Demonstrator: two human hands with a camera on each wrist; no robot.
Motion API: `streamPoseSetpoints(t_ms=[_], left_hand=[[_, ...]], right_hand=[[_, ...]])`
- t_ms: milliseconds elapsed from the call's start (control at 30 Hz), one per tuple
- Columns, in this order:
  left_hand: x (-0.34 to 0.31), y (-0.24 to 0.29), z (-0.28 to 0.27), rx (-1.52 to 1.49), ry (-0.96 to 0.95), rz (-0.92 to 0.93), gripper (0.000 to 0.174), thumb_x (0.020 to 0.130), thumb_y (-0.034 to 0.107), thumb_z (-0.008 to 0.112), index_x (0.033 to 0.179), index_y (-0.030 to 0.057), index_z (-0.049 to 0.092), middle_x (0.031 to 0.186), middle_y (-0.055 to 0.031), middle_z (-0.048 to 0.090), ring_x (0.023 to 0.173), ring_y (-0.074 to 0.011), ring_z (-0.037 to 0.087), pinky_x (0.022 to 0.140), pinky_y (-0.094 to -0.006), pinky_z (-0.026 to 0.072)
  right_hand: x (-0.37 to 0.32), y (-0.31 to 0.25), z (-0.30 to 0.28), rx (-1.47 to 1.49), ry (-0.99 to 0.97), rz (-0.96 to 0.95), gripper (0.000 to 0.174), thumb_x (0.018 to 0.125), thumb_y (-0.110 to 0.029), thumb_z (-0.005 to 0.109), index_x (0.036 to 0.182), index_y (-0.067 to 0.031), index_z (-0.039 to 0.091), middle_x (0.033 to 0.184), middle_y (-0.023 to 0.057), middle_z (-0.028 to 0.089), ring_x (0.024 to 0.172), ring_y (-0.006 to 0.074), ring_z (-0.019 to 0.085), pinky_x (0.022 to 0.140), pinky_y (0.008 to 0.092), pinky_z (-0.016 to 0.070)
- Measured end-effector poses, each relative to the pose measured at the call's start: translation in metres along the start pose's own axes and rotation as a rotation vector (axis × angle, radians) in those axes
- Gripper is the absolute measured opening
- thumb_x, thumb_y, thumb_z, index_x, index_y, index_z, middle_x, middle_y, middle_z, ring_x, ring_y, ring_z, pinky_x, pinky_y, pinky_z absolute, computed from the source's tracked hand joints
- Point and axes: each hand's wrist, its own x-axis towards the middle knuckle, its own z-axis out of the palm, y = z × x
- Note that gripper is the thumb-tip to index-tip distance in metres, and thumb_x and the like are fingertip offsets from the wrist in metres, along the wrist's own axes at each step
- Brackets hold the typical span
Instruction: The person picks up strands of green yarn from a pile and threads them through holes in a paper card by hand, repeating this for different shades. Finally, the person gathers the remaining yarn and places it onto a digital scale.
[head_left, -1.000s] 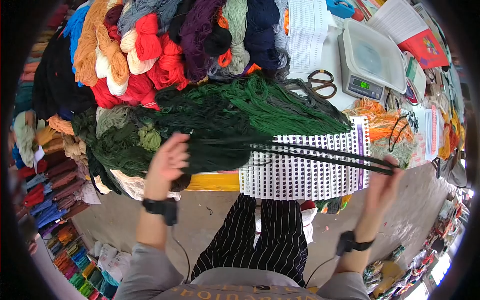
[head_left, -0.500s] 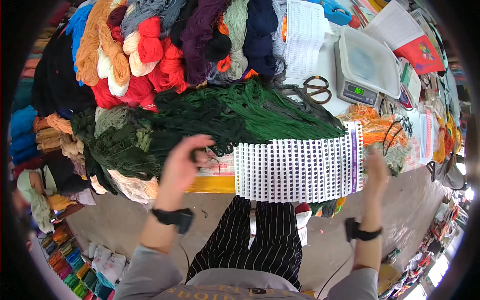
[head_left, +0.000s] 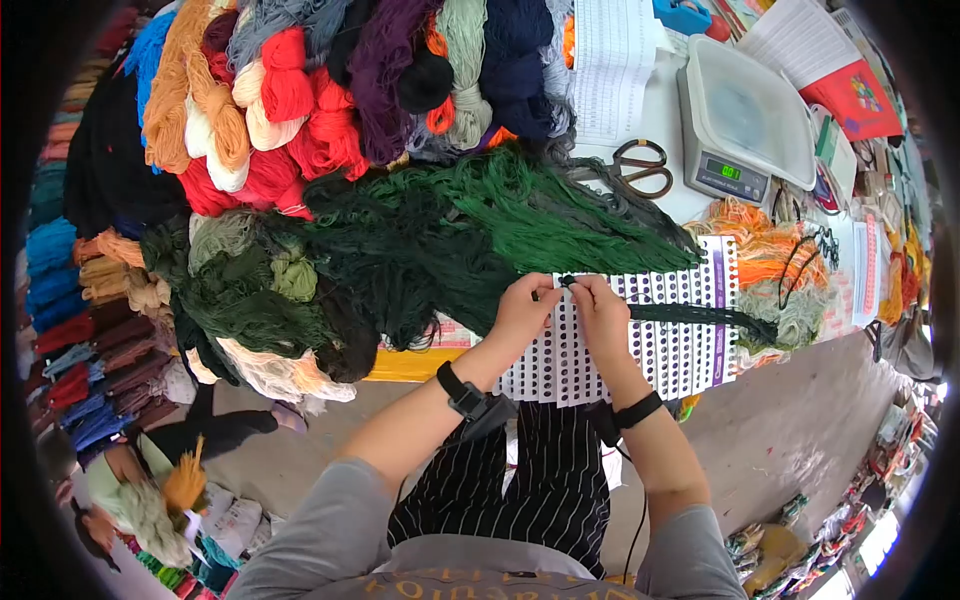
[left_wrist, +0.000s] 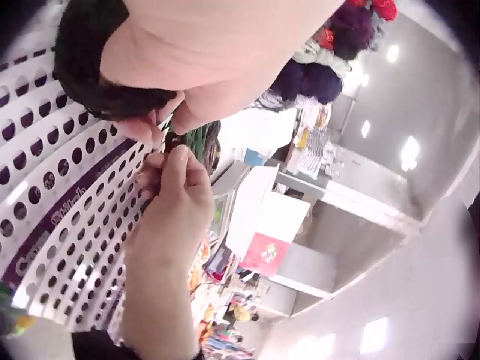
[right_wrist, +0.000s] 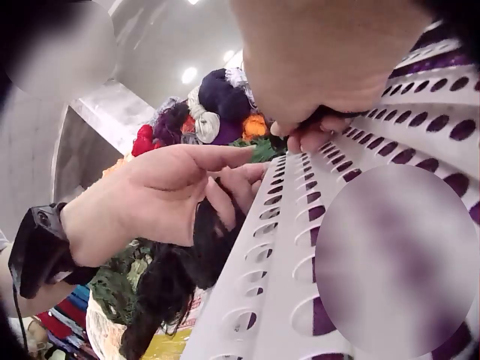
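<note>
Dark yarn point(head_left: 700, 314) pinched in both my hands point(head_left: 522, 310) point(head_left: 602, 316) could snag in the punched strips point(head_left: 690, 352) if pulled askew.

White tbl point(head_left: 688, 204) w/ multicol. yarn hanks point(head_left: 570, 215), perf. strips point(head_left: 670, 362) at front edge, scissors point(head_left: 648, 166) nr digi scale point(head_left: 735, 180), printed sheets point(head_left: 612, 70)

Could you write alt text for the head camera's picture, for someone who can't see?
A person's left hand and right hand pinch dark yarn close together above white strips with rows of holes. Green yarn lies heaped beyond them, red skeins farther back at left, scissors and a scale bearing a tub at right.
</note>
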Motion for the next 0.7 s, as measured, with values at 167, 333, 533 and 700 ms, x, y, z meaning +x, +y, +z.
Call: streamPoseSetpoints(t_ms=[167,333,533,700], left_hand=[[0.009,-0.009,-0.004,0.182,0.057,0.193,0.012,0.084,0.007,0.064,0.093,-0.0015,0.064,0.070,0.0002,0.057,0.054,-0.0060,0.050,0.048,-0.0209,0.0388],[0.017,-0.012,-0.008,0.024,0.029,0.109,0.015,0.087,0.007,0.057,0.095,-0.0037,0.064,0.068,-0.0008,0.057,0.051,-0.0062,0.048,0.047,-0.0214,0.0380],[0.021,-0.006,-0.009,0.137,-0.027,0.137,0.015,0.087,0.006,0.054,0.092,-0.0033,0.065,0.067,-0.0016,0.058,0.049,-0.0063,0.047,0.045,-0.0230,0.0374],[0.023,-0.003,-0.014,0.325,-0.053,0.207,0.014,0.086,0.006,0.056,0.089,-0.0015,0.067,0.066,-0.0029,0.061,0.052,-0.0075,0.052,0.048,-0.0248,0.0412]], right_hand=[[-0.001,0.003,0.003,-0.117,0.003,-0.047,0.010,0.086,-0.012,0.064,0.093,-0.0062,0.065,0.075,0.0096,0.067,0.067,0.0237,0.067,0.061,0.0307,0.0510],[0.003,0.001,0.000,-0.119,0.014,-0.275,0.008,0.083,-0.008,0.067,0.091,-0.0068,0.066,0.084,0.0115,0.066,0.072,0.0277,0.065,0.062,0.0331,0.0514],[0.010,-0.005,-0.003,-0.081,-0.081,-0.176,0.013,0.083,-0.015,0.066,0.092,-0.0052,0.066,0.082,0.0088,0.066,0.071,0.0273,0.064,0.062,0.0346,0.0496],[0.022,-0.008,-0.013,-0.150,-0.346,0.080,0.023,0.083,-0.025,0.065,0.100,-0.0112,0.058,0.082,0.0077,0.067,0.070,0.0286,0.065,0.060,0.0367,0.0482]])
